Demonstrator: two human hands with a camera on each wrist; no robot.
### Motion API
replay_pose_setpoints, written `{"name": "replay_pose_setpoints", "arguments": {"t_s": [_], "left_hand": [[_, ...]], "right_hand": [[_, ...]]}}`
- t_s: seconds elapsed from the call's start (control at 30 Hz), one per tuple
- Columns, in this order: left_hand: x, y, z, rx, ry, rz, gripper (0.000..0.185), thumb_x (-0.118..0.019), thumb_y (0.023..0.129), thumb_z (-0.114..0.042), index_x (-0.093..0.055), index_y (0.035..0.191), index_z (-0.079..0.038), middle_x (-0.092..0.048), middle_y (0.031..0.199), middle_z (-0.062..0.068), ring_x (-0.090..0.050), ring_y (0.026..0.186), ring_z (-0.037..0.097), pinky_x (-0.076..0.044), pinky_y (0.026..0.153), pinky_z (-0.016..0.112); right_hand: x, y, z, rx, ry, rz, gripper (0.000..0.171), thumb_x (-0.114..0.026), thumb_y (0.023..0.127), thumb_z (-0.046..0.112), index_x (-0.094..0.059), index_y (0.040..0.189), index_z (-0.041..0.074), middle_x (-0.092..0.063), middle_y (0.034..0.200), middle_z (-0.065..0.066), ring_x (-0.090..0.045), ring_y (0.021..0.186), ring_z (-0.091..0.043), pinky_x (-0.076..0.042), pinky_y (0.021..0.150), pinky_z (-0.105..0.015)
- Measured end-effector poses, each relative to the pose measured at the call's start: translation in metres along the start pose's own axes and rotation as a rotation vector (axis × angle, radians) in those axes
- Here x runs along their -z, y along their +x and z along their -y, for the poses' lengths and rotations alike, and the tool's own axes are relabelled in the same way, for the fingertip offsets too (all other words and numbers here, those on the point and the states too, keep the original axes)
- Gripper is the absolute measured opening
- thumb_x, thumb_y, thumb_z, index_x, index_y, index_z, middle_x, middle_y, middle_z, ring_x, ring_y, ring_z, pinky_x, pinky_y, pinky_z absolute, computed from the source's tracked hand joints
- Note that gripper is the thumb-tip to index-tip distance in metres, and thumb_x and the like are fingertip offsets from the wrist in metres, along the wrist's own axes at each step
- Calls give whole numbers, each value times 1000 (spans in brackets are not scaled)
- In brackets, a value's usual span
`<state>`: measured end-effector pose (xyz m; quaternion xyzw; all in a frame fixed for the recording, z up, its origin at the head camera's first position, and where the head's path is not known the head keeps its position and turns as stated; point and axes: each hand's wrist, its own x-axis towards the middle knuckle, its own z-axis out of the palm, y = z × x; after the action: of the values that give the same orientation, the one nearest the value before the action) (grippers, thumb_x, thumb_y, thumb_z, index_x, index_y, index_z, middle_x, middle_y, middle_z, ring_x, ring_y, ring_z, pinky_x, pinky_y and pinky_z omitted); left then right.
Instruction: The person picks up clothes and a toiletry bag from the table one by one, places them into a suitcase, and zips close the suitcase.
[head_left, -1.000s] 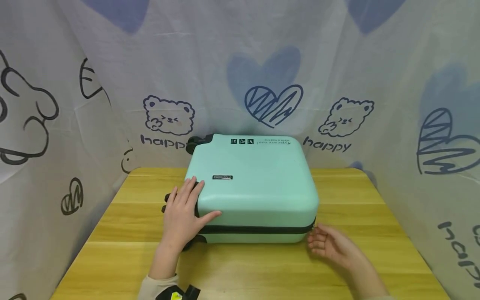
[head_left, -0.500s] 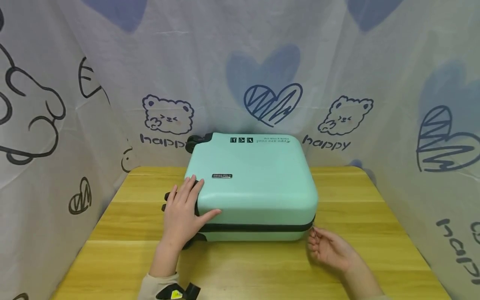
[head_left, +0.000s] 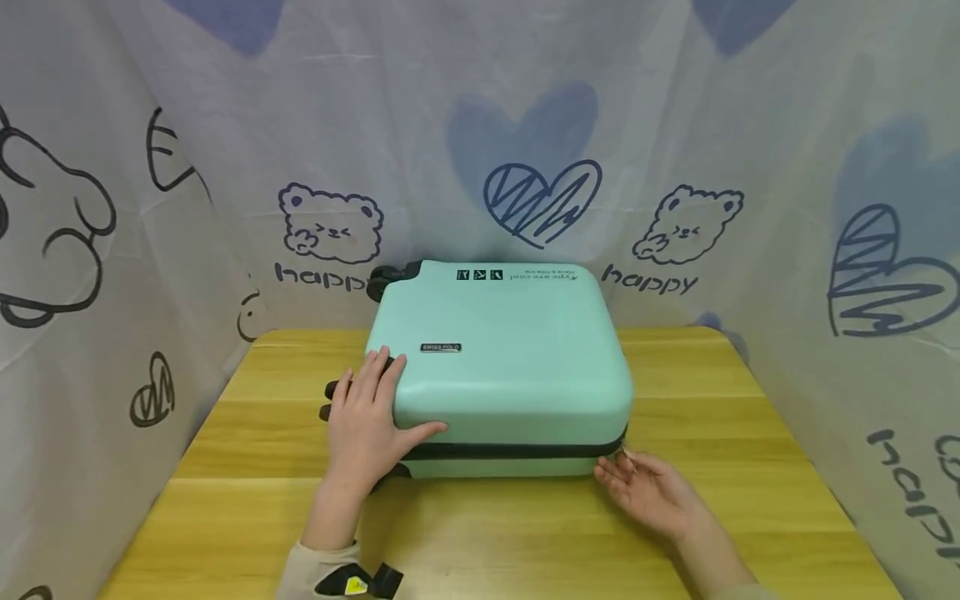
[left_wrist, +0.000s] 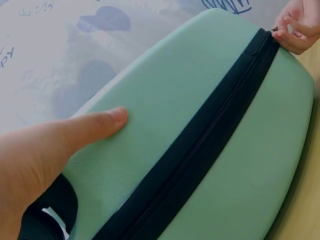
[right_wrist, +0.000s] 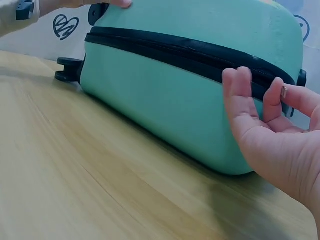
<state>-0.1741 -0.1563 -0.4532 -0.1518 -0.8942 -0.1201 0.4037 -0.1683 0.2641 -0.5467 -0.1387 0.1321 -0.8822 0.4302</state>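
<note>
A mint-green hard-shell suitcase (head_left: pixel 510 358) lies flat on the wooden table (head_left: pixel 525 542), with a black zipper band (head_left: pixel 517 451) running along its near side. My left hand (head_left: pixel 371 408) rests on the near left corner with fingers straight and the thumb (left_wrist: pixel 100 122) pressing the shell. My right hand (head_left: pixel 626 475) is at the near right corner, palm up. Its thumb and a finger pinch a small metal zipper pull (right_wrist: pixel 283 92) at the end of the zipper band (right_wrist: pixel 175 47). In the left wrist view the right hand (left_wrist: pixel 297 27) is curled at that zip end.
Black wheels stick out at the suitcase's left side (head_left: pixel 327 400) and far left corner (head_left: pixel 386 277). A printed cloth backdrop (head_left: pixel 150 208) closes in the table on the left, back and right. Bare wood lies in front of the suitcase.
My right hand has slid a little left along the near right corner and closed in on the zip end. My left hand and the suitcase have stayed put.
</note>
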Motion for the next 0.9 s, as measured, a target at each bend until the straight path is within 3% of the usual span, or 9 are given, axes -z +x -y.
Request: {"name": "replay_pose_setpoints", "arguments": {"t_s": [0.13,0.4,0.67,0.9], "left_hand": [[-1,-2,-2,1,-15,-17,110,-82,52,-69,-53,138,-7,-53,142,18,-49,133,36,-35,111,55],[-4,0,-6,-19,-46,-80,106,-81,55,-68,-56,135,-3,-56,137,21,-52,130,38,-42,106,52],[-2,-3,-4,4,-53,-74,106,-80,56,-68,-54,136,-3,-54,140,21,-50,131,39,-40,108,53],[-4,-2,-4,9,-55,-41,106,-79,57,-68,-52,138,-5,-53,142,19,-48,134,37,-36,111,52]], "right_hand": [[-2,3,-7,20,52,-15,49,-18,106,15,-62,99,-2,-62,125,-17,-56,124,-25,-38,112,-25],[-14,13,-20,97,96,-161,36,-27,104,7,-60,105,-5,-63,114,-15,-61,109,-22,-48,94,-19],[-17,25,-27,23,9,-69,52,-16,108,20,-63,108,-1,-66,115,-10,-61,104,-16,-49,91,-19],[-8,23,-31,30,33,-8,50,-18,109,23,-63,112,2,-66,113,-8,-61,104,-15,-47,95,-18]]}}
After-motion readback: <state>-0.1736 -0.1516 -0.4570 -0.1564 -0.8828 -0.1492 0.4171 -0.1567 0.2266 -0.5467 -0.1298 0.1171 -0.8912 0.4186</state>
